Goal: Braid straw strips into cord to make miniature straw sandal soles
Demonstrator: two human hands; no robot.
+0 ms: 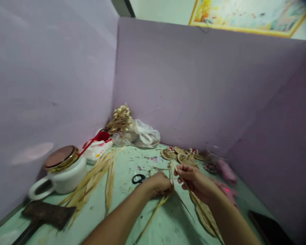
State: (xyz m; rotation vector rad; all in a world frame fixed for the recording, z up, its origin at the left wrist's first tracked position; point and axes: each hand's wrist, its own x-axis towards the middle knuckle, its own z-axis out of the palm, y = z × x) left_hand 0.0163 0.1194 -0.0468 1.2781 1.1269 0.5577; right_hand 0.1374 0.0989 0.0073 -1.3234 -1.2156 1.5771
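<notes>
My left hand (pixel 161 185) is closed in a pinch on thin dried straw strips (pixel 154 212) that trail toward me over the green table (pixel 132 204). My right hand (pixel 193 180) sits just beside it, fingers curled round the upper end of the same strips near a woven straw piece (pixel 206 217) that lies under my right forearm. The two hands nearly touch. Black scissors (pixel 138 178) lie just left of my left hand.
A bundle of loose straw (pixel 94 178) lies at the left beside a white lidded mug (pixel 62 172). A dark hatchet-like tool (pixel 44 214) rests at the near left. Small woven pieces (pixel 180 154), a plastic bag (pixel 145 134) and pink objects (pixel 225 170) stand against purple partition walls.
</notes>
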